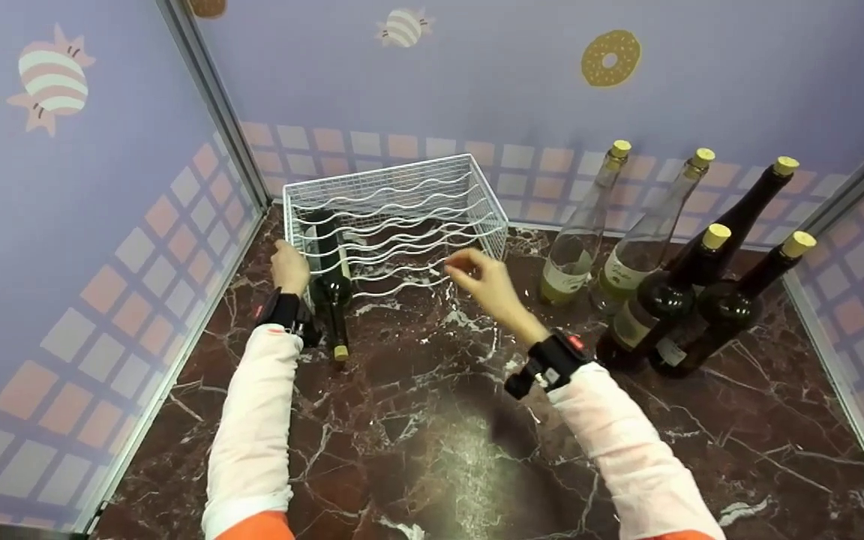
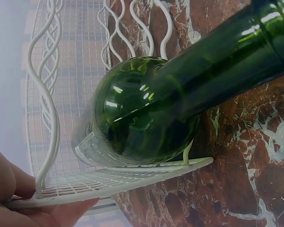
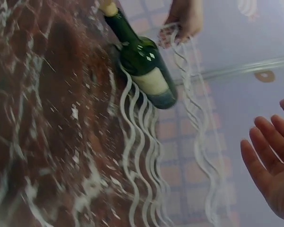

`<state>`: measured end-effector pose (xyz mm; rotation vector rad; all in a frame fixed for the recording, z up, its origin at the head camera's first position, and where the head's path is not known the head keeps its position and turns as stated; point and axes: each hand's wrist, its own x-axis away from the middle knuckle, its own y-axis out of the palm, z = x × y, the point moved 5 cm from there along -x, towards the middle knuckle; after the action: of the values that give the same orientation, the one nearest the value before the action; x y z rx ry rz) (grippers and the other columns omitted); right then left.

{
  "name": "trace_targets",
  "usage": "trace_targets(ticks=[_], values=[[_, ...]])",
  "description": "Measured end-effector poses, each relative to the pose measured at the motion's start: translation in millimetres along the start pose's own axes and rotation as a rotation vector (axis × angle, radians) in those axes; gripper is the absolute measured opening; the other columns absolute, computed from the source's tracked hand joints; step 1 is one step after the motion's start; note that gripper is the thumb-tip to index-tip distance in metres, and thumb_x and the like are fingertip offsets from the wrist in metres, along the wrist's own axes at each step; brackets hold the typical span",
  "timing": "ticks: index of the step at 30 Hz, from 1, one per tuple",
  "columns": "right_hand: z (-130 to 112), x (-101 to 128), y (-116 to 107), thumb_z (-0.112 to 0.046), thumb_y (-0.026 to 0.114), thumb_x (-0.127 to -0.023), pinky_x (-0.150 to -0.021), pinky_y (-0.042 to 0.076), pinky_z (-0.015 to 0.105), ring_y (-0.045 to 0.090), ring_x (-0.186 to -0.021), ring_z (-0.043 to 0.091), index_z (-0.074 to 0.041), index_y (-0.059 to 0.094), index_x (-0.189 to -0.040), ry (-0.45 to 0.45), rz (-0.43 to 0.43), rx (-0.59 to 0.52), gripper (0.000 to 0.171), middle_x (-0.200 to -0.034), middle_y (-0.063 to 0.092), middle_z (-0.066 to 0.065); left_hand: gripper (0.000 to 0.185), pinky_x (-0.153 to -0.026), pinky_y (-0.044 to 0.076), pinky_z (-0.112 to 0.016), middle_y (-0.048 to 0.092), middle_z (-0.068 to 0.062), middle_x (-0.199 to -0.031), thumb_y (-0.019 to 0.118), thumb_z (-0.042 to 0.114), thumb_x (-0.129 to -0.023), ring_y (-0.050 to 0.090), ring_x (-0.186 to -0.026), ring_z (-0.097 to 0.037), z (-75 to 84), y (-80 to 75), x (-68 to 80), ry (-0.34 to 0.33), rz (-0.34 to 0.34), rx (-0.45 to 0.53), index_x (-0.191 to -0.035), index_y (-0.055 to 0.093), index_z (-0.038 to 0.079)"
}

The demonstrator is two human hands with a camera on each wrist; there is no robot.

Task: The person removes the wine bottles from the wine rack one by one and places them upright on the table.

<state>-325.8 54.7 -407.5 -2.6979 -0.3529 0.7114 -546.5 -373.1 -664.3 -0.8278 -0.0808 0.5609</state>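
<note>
1. A white wire rack point(image 1: 402, 217) sits on the dark red marble bench point(image 1: 417, 420), pushed toward the back left corner where two lilac walls meet; its open front faces the person.
2. The left hand point(image 1: 289, 266) holds the rack's front left corner. The left wrist view shows its fingers point(image 2: 9, 184) curled round the wire frame there, close against the left wall.
3. A dark green bottle point(image 1: 331, 281) lies in the leftmost wavy slot, body inside the rack, neck and yellow cap sticking out over the bench toward the person, just beside the left wrist.
4. The right hand point(image 1: 484, 281) hovers before the rack's front right edge, touching nothing; its fingers point(image 3: 267, 156) are spread and relaxed, holding nothing.
5. The remaining slots to the right of the green bottle stand free, and a wide stretch of bare bench lies between the two sleeves and the near edge.
6. Five upright bottles point(image 1: 672, 255), two clear and three dark, all yellow-capped, cluster near the right wall, well apart from the rack, with a gap of bench between them and the right hand.
7. Only the left wrist view shows the green bottle's shoulder resting on the rack's bottom wire; only the right wrist view shows its pale label; only the head view takes in the standing bottles and both walls.
</note>
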Motion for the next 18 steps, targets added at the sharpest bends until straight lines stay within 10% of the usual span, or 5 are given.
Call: trace_targets(ticks=[5, 12, 18], values=[[25.5, -2.2, 41.3, 0.002, 0.057, -0.086, -0.068, 0.049, 0.032, 0.058, -0.076, 0.025, 0.014, 0.056, -0.101, 0.158, -0.111, -0.158, 0.019, -0.094, 0.060, 0.025, 0.027, -0.064, 0.040, -0.060, 0.055, -0.033, -0.098, 0.039, 0.010, -0.087, 0.054, -0.082, -0.051, -23.9, 22.4, -25.0, -0.016, -0.033, 0.004, -0.112, 0.039, -0.001], [96.7, -0.2, 114.3, -0.003, 0.057, -0.087, -0.072, 0.049, 0.043, 0.061, -0.081, 0.031, 0.013, 0.052, -0.108, 0.472, -0.175, -0.478, 0.026, -0.100, 0.057, 0.029, 0.027, -0.067, 0.041, -0.059, 0.055, -0.033, -0.097, 0.039, 0.009, -0.086, 0.054, -0.084, -0.051, 2.5, -5.4, 1.6, 0.006, -0.034, 0.002, -0.110, 0.039, -0.002], [140.3, 19.7, 176.5, -0.008, 0.058, -0.087, -0.079, 0.046, 0.038, 0.056, -0.098, 0.030, 0.009, 0.045, -0.120, 0.697, -0.222, -0.762, 0.039, -0.111, 0.054, 0.023, 0.025, -0.062, 0.041, -0.059, 0.057, -0.031, -0.094, 0.038, 0.011, -0.086, 0.055, -0.080, -0.049, -26.1, 20.0, -22.0, 0.018, -0.004, -0.008, -0.109, 0.039, 0.002]])
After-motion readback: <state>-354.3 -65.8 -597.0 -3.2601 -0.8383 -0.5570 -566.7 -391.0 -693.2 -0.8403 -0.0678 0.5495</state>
